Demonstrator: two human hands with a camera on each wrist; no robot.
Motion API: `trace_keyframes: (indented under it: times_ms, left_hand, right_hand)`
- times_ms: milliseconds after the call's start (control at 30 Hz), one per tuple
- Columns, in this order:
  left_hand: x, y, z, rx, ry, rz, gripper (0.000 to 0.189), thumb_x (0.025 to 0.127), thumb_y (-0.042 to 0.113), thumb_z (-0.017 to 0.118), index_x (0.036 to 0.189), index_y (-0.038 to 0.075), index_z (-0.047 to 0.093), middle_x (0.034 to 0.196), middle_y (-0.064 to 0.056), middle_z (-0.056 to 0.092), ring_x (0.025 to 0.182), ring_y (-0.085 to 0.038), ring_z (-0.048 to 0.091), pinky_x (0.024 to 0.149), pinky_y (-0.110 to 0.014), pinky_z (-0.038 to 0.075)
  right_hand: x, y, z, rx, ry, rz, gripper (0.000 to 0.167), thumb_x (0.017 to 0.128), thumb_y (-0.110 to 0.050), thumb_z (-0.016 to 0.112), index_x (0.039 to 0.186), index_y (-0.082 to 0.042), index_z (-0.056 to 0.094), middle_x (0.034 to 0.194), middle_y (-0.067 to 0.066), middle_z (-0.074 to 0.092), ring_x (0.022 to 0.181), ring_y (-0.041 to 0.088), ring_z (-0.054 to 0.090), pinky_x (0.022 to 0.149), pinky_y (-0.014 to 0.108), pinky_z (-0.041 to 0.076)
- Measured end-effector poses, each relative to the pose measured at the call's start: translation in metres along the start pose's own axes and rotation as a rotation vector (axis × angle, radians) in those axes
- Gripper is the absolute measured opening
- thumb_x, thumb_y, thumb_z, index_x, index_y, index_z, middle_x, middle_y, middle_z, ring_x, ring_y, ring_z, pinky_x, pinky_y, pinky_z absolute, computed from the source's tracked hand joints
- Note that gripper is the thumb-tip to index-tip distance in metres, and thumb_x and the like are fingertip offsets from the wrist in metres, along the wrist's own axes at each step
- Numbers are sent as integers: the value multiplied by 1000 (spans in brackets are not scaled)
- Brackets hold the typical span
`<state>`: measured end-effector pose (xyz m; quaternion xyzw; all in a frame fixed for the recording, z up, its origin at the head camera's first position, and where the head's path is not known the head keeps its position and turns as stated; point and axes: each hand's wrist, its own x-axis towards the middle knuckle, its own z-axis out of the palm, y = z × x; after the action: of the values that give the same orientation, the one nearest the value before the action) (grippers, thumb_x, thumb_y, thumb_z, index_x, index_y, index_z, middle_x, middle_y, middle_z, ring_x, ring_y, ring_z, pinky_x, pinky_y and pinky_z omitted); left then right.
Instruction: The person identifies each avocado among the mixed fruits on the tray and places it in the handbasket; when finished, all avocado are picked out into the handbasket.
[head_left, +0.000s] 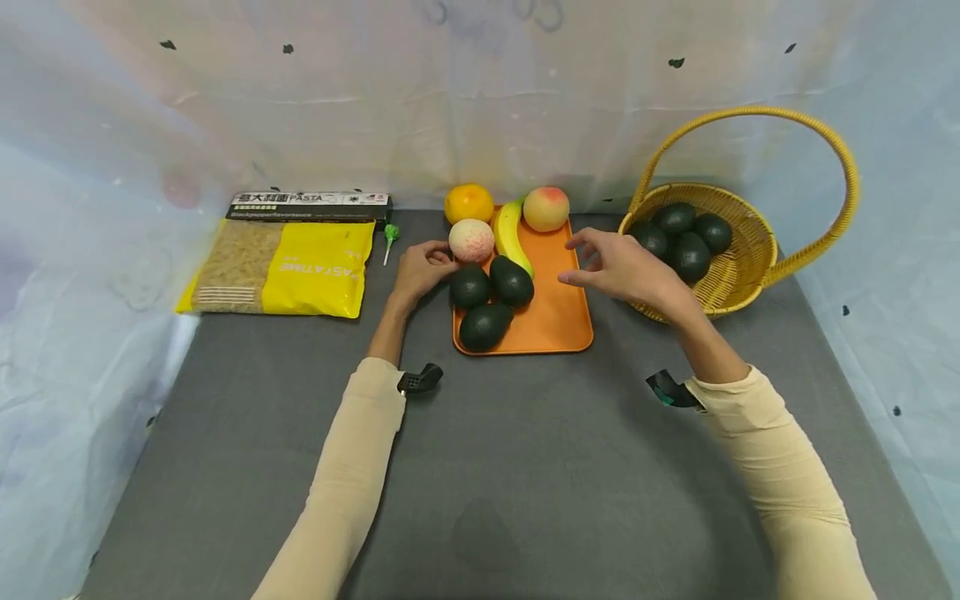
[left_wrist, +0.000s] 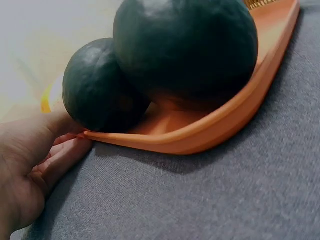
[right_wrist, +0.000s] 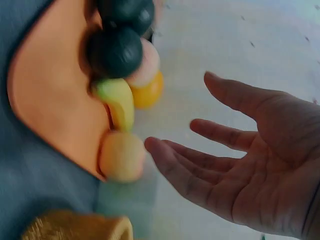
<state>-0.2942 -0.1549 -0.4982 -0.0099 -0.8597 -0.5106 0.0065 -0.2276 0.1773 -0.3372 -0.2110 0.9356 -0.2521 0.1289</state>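
Note:
An orange tray [head_left: 557, 321] lies on the grey tabletop. My left hand [head_left: 423, 271] pinches its left rim; in the left wrist view the thumb lies over the rim and the fingers [left_wrist: 65, 160] are beneath it. Three dark green avocados [head_left: 486, 327] fill the tray's left front. Behind them are a pale speckled peach [head_left: 472, 241], a yellow-orange round fruit [head_left: 468, 203] and a banana [head_left: 510, 237], with a blushed peach [head_left: 547, 209] at the far right corner. My right hand [head_left: 626, 267] hovers over the tray's right edge, fingers spread and holding nothing.
A yellow woven basket [head_left: 738, 287] with a tall handle and several avocados [head_left: 690, 257] stands right of the tray. To the left lie a yellow pasta bag [head_left: 318, 271], a dark pasta box [head_left: 307, 206] and a green lollipop [head_left: 391, 234]. A pale curtain [head_left: 390, 108] hangs behind.

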Motion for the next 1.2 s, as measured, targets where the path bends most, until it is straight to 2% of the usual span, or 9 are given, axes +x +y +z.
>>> trace_keyframes:
  times_ms: [167,400,533,667,933,1200]
  left_hand:
    - [-1,0,-4,33,-20,-8,45,91,24,79,131,7,70,97,-10,73,73,-2,61,83,-25,53]
    - [-3,-1,-3,20,-10,7,44,91,21,79,131,5,70,100,-16,74,70,0,60,82,-25,52]
    - [-3,-1,-3,19,-6,14,44,90,20,79,130,5,71,99,-16,74,70,0,60,81,-24,52]
    - [-1,-2,-1,13,-8,24,44,90,21,79,129,5,71,98,-15,74,70,0,60,78,-21,51]
    - [-3,-3,-2,13,-3,14,44,90,21,79,129,4,71,98,-16,74,71,-1,60,77,-20,50]
    - [-1,-1,-1,1,0,-2,44,88,21,80,128,4,71,95,-13,73,70,-3,60,75,-18,49]
  right_hand:
    - [20,-14,24,25,-11,-36,57,97,-29,75,144,-3,55,129,26,67,114,40,69,95,53,56]
    - [42,-26,47,72,-101,-41,70,97,-32,73,156,-7,44,144,24,59,124,38,64,100,52,55]
    - [53,-31,55,27,-122,-56,73,97,-33,75,156,-4,43,151,20,55,133,39,58,109,53,49]
    - [59,-36,59,-46,-116,-23,74,95,-32,76,156,-5,44,151,20,55,138,39,53,114,53,44]
    - [69,-36,74,-128,-140,1,73,95,-27,78,157,-10,44,138,20,60,121,36,55,101,50,50]
    - [73,-34,75,-133,-175,3,81,95,-23,76,164,-14,35,138,21,59,113,34,52,92,47,49]
